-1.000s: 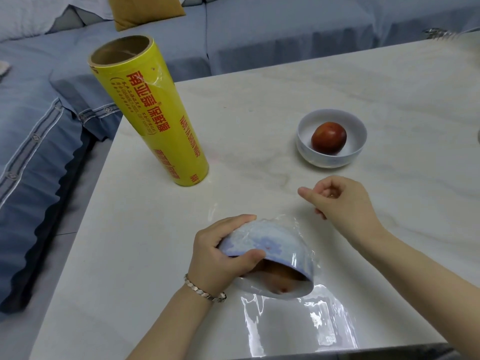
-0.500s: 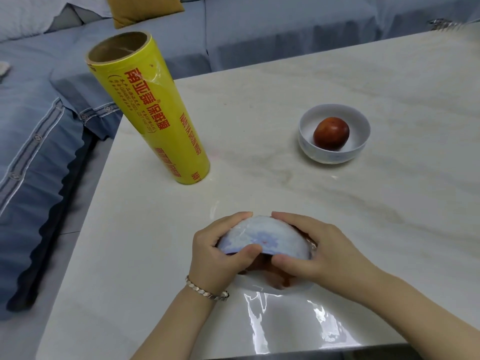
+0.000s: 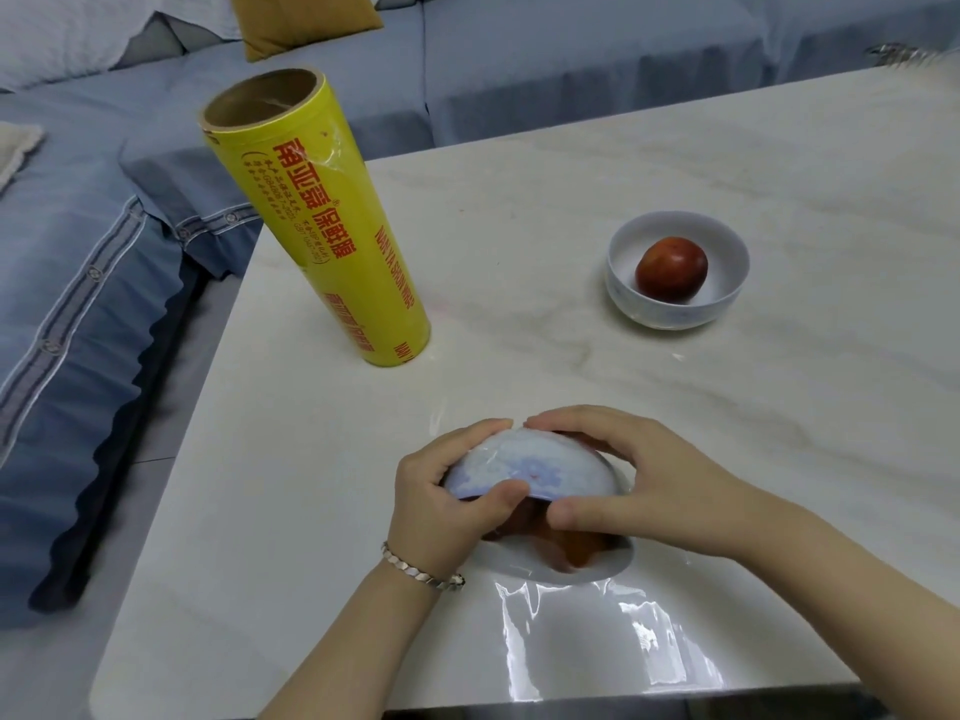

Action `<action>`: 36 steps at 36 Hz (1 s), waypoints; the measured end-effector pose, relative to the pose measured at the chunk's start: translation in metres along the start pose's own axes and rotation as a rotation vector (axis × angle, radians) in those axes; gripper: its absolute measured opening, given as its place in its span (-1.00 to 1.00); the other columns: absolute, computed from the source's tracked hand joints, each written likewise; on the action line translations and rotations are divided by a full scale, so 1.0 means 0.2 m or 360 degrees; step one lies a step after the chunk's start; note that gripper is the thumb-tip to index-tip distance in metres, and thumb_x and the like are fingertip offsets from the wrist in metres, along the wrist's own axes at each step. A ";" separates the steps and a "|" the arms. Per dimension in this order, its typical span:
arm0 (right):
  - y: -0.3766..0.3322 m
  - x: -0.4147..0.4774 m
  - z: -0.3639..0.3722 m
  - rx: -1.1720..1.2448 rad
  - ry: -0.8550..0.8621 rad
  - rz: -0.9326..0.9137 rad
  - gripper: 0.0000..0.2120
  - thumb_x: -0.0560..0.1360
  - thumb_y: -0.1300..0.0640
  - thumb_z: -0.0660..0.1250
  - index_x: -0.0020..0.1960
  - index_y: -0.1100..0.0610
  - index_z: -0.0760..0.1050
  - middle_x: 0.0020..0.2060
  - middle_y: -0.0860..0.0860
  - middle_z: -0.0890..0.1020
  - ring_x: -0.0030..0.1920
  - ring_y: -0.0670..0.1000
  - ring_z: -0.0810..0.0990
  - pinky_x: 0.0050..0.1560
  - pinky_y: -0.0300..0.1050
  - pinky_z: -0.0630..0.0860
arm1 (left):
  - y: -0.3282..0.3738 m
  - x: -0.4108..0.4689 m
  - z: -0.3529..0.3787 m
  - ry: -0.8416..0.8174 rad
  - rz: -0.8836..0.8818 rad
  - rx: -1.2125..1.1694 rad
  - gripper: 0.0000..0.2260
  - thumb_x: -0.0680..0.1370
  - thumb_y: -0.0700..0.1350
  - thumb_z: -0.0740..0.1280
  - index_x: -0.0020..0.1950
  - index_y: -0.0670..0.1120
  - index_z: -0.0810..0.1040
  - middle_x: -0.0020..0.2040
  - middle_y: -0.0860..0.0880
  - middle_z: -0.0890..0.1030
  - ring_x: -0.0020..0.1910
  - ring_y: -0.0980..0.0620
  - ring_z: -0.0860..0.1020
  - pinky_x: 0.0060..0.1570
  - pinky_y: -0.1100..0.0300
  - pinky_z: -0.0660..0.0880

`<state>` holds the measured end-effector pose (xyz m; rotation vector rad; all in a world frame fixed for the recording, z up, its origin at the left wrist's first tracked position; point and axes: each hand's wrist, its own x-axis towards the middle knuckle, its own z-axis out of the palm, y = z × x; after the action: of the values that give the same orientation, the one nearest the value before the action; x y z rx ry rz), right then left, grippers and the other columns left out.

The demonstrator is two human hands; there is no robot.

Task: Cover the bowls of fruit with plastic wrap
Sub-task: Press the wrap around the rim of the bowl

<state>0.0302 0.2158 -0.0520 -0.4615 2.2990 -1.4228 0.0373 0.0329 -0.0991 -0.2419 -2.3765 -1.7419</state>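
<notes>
A white bowl with blue pattern (image 3: pixel 535 470) is tipped toward me near the table's front edge, its outside wrapped in clear film and a reddish fruit (image 3: pixel 569 548) showing at its mouth. My left hand (image 3: pixel 447 504) grips the bowl's left side and my right hand (image 3: pixel 634 485) grips its right side, fingertips almost meeting on top. A loose sheet of plastic wrap (image 3: pixel 597 641) lies flat on the table in front of the bowl. A second white bowl (image 3: pixel 678 270) with a red fruit (image 3: pixel 671 269) stands uncovered at the right rear.
A tall yellow roll of plastic wrap (image 3: pixel 317 220) stands upright at the table's left rear. The white marble table (image 3: pixel 571 163) ends close to my wrists. A blue sofa (image 3: pixel 78 262) runs along the left and back.
My right hand came down from above the table and took hold of the tipped bowl's right side. Since then its fingers have slid up to meet the left hand's.
</notes>
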 end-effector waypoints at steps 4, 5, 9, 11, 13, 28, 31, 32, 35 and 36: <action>0.05 0.02 0.00 0.0067 -0.0145 0.0136 -0.43 0.04 -0.33 0.36 0.03 -0.23 0.47 -0.06 -0.27 0.61 -0.01 -0.27 0.56 0.05 -0.30 0.49 | 0.01 0.00 0.01 -0.0017 0.0005 0.0048 -0.65 0.18 0.15 0.39 -0.07 0.13 0.56 -0.16 0.40 0.61 -0.10 0.35 0.59 -0.10 0.46 0.46; 0.08 0.01 -0.01 0.0122 -0.0152 0.0138 -0.39 0.05 -0.32 0.37 0.07 -0.18 0.47 -0.02 -0.23 0.61 0.01 -0.25 0.57 0.07 -0.26 0.50 | 0.01 0.00 0.01 -0.0021 0.0003 0.0048 -0.65 0.18 0.15 0.39 -0.07 0.13 0.56 -0.16 0.41 0.61 -0.10 0.35 0.59 -0.10 0.46 0.46; 0.18 -0.05 -0.03 0.0475 -0.0102 0.0099 -0.12 0.03 -0.40 0.46 0.26 -0.04 0.42 0.18 -0.11 0.58 0.19 -0.16 0.53 0.21 -0.21 0.46 | 0.03 0.01 0.03 0.0119 -0.0160 -0.0092 -0.70 0.15 0.12 0.37 -0.15 0.10 0.58 -0.27 0.38 0.62 -0.17 0.38 0.58 -0.14 0.51 0.44; 0.22 -0.08 -0.01 0.0652 0.0000 0.0073 -0.18 0.09 -0.34 0.48 0.25 0.00 0.44 0.18 -0.13 0.59 0.20 -0.16 0.54 0.16 -0.26 0.47 | 0.04 0.02 0.06 0.0285 -0.0302 -0.0183 -0.81 0.22 0.04 0.43 -0.21 0.06 0.59 -0.33 0.32 0.63 -0.21 0.36 0.58 -0.19 0.52 0.43; 0.23 -0.08 0.00 0.0780 0.0163 0.0051 -0.25 0.11 -0.31 0.50 0.19 0.04 0.50 0.09 -0.17 0.64 0.11 -0.19 0.58 0.03 -0.37 0.47 | 0.06 0.03 0.09 0.0452 -0.0525 -0.0288 -0.88 0.40 -0.12 0.44 -0.33 0.03 0.60 -0.41 0.23 0.61 -0.30 0.31 0.57 -0.27 0.52 0.43; 0.17 -0.04 -0.04 0.0913 0.0373 0.0201 -0.61 0.22 0.09 0.46 0.04 0.14 0.60 -0.08 0.00 0.71 -0.11 -0.09 0.66 -0.13 -0.33 0.54 | 0.11 0.15 0.07 -0.0448 -0.0567 -0.0054 -0.95 0.49 0.01 0.32 -0.11 0.13 0.57 -0.08 0.25 0.61 -0.05 0.39 0.52 0.00 0.54 0.36; 0.14 -0.03 -0.07 0.0895 0.0377 0.0276 -0.68 0.26 0.01 0.48 -0.04 0.14 0.61 -0.19 -0.02 0.70 -0.18 -0.10 0.65 -0.17 -0.32 0.56 | 0.11 0.15 0.08 -0.0381 -0.0465 0.0092 -0.85 0.39 0.20 0.32 -0.20 0.16 0.56 -0.20 0.28 0.61 -0.12 0.34 0.54 -0.09 0.51 0.37; 0.13 -0.02 -0.08 0.0883 0.0394 0.0307 -0.73 0.29 -0.01 0.45 -0.10 0.14 0.62 -0.25 -0.04 0.68 -0.23 -0.11 0.63 -0.20 -0.33 0.56 | 0.11 0.15 0.08 -0.0338 -0.0440 0.0116 -0.76 0.32 0.28 0.29 -0.21 0.16 0.55 -0.21 0.28 0.61 -0.13 0.31 0.54 -0.11 0.49 0.38; 0.10 0.01 -0.11 0.0735 0.0400 0.0396 -0.83 0.40 0.04 0.37 -0.25 0.13 0.60 -0.39 -0.07 0.62 -0.35 -0.14 0.56 -0.28 -0.34 0.52 | 0.11 0.14 0.09 -0.0328 -0.0377 0.0127 -0.70 0.25 0.32 0.24 -0.21 0.17 0.53 -0.23 0.23 0.60 -0.17 0.25 0.54 -0.14 0.45 0.41; 0.10 0.02 -0.12 0.0662 0.0378 0.0411 -0.83 0.40 0.06 0.39 -0.27 0.14 0.60 -0.40 -0.05 0.61 -0.35 -0.12 0.55 -0.25 -0.30 0.52 | 0.12 0.14 0.09 -0.0343 -0.0362 0.0128 -0.71 0.24 0.31 0.25 -0.22 0.17 0.53 -0.24 0.20 0.61 -0.18 0.24 0.55 -0.15 0.44 0.41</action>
<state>0.0136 0.2403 -0.0603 0.1299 2.0518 -1.8306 0.0156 0.0576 -0.0760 -0.1602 -2.7162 -1.7901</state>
